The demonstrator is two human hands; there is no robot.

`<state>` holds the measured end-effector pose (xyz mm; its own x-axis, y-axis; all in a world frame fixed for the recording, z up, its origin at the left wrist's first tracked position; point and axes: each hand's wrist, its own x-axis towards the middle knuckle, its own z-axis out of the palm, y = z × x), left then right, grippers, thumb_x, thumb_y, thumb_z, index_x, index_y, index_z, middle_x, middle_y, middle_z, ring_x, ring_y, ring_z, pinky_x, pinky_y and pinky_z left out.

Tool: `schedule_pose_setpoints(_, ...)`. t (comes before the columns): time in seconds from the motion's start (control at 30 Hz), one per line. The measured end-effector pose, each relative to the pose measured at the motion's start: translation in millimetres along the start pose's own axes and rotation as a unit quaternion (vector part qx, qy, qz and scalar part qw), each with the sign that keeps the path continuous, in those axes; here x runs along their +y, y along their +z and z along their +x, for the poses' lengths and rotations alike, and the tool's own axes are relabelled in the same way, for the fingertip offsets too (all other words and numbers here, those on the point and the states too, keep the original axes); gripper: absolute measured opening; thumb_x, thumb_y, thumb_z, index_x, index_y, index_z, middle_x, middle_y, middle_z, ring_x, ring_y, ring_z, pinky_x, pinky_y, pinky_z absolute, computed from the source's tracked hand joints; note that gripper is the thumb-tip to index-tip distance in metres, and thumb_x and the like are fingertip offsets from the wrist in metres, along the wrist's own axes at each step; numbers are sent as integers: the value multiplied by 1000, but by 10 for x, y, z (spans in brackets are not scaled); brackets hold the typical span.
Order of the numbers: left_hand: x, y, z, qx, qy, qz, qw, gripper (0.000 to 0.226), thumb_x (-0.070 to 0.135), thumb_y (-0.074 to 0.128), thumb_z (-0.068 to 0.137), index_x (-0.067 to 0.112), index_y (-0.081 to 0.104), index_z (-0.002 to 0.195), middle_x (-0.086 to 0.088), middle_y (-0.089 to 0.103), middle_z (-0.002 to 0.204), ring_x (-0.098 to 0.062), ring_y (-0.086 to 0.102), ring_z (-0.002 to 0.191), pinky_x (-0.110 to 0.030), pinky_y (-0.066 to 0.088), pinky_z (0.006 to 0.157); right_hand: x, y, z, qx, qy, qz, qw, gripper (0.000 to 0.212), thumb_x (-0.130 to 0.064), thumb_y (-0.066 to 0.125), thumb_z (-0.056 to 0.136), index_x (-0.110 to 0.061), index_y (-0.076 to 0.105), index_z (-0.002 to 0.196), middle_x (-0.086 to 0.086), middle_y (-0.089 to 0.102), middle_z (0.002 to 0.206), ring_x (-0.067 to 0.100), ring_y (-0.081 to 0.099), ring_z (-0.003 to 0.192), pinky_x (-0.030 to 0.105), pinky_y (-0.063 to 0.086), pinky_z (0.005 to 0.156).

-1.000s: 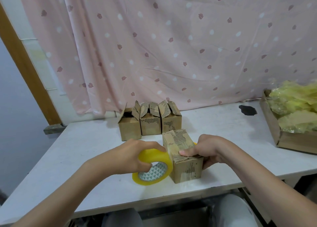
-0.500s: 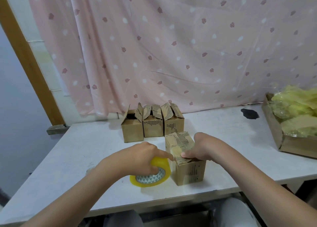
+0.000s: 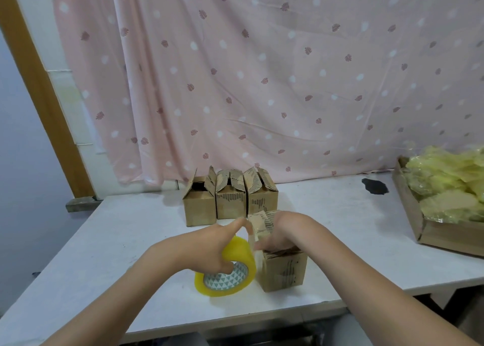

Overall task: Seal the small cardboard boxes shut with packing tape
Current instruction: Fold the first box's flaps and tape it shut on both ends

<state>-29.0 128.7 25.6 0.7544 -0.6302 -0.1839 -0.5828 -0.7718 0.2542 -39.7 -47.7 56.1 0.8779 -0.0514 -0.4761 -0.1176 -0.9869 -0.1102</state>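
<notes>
We see the box (image 3: 284,269) near the front edge of the white table (image 3: 131,241), its flaps folded down on top. The right hand (image 3: 285,233) lies over that top, fingers curled down on the flaps, so most of the seam is hidden from us. Just left of the box, touching or nearly touching it, is the yellow tape roll (image 3: 226,269), tilted on the table. The left hand (image 3: 209,246) grips the roll from above, thumb through its core, one finger stretched toward the box's top edge; a strip of tape seems to run up from the roll to the flaps, though blur makes this uncertain. Behind, three more boxes (image 3: 230,201) stand side by side with flaps up. At the far right a cardboard tray (image 3: 419,228) holds yellow bags (image 3: 450,183), with a dark patch (image 3: 374,186) nearby. A pink curtain (image 3: 262,70) hangs behind.
</notes>
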Motion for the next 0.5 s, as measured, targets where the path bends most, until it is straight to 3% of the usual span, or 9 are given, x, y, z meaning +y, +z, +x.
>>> schedule_pose_setpoints(0.07, 34, -8, -18, 4, 0, -8, 1000, 67, 23, 72, 86, 47, 25, 127, -18, 59, 98, -33, 58, 81, -44, 49, 63, -27, 23, 49, 14, 4, 1, 1000, 77, -62, 46, 93, -10, 34, 148, 11, 47, 144, 28, 48, 128, 35, 39, 104)
schedule_pose_setpoints(0.17, 11, -33, -67, 13, 1, 23, 1000, 62, 25, 71, 86, 50, 30, 125, -4, 55, 95, -24, 55, 81, -35, 45, 60, -3, 34, 83, 33, 8, 10, 999, 65, -53, 57, 89, -10, 47, 137, 9, 55, 131, 26, 56, 113, 34, 46, 92)
schedule_pose_setpoints(0.23, -68, -56, -138, 21, 2, 11, 1000, 64, 27, 73, 83, 57, 34, 124, 2, 55, 99, -19, 55, 82, -36, 48, 65, 74, 7, 51, 53, 11, 49, 997, 52, -48, 64, 84, -12, 56, 121, 6, 58, 113, 24, 55, 96, 30, 46, 79)
schedule_pose_setpoints(0.3, -128, -60, -215, 22, 0, -20, 1000, 70, 30, 76, 80, 63, 33, 125, 5, 57, 111, -19, 57, 94, -41, 54, 75, 193, -21, 14, 57, 8, 111, 992, 34, -42, 67, 83, -14, 58, 100, 4, 56, 95, 24, 53, 89, 29, 45, 75)
schedule_pose_setpoints(0.4, -105, -43, -277, 42, 11, -39, 998, 73, 28, 74, 80, 64, 32, 128, 11, 55, 109, -13, 57, 88, -34, 54, 70, 354, -26, 6, 47, 9, 237, 970, 44, -45, 77, 72, -15, 47, 85, 6, 55, 93, 27, 58, 93, 36, 53, 78)
schedule_pose_setpoints(0.5, -75, -93, -261, 60, 3, -38, 998, 71, 24, 72, 80, 62, 38, 129, 15, 52, 96, -12, 55, 77, -29, 50, 62, 439, -1, 36, 39, 13, 280, 959, 50, -47, 77, 72, -14, 47, 94, 7, 52, 92, 26, 56, 85, 28, 45, 58)
